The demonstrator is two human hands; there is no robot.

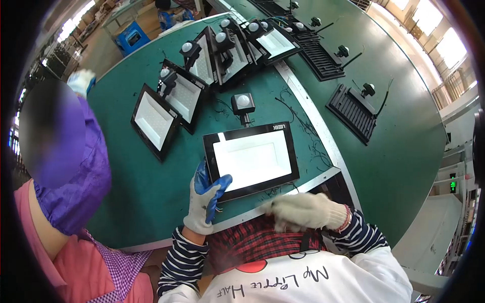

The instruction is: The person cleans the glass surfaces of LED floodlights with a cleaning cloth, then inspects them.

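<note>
In front of me a black-framed LED floodlight (pixel 252 159) with a bright white panel rests near the table's front edge. A motion sensor (pixel 243 103) with a white dome sticks up from its far side. My left hand (pixel 206 197), in a white glove with blue-coated fingers, is closed around the near left corner, thumb on the front. Just off the floodlight's near right edge is my right hand (pixel 305 211), in a cream knit glove. Its fingers are smeared by motion, so whether they hold anything cannot be told.
Several similar floodlights (pixel 156 121) lean together at the back left of the green table (pixel 121 202). Black ribbed housings (pixel 353 111) lie to the right, beyond a metal strip (pixel 308 106). Cut wire bits litter the middle. A co-worker in a purple sleeve (pixel 91 166) is at my left.
</note>
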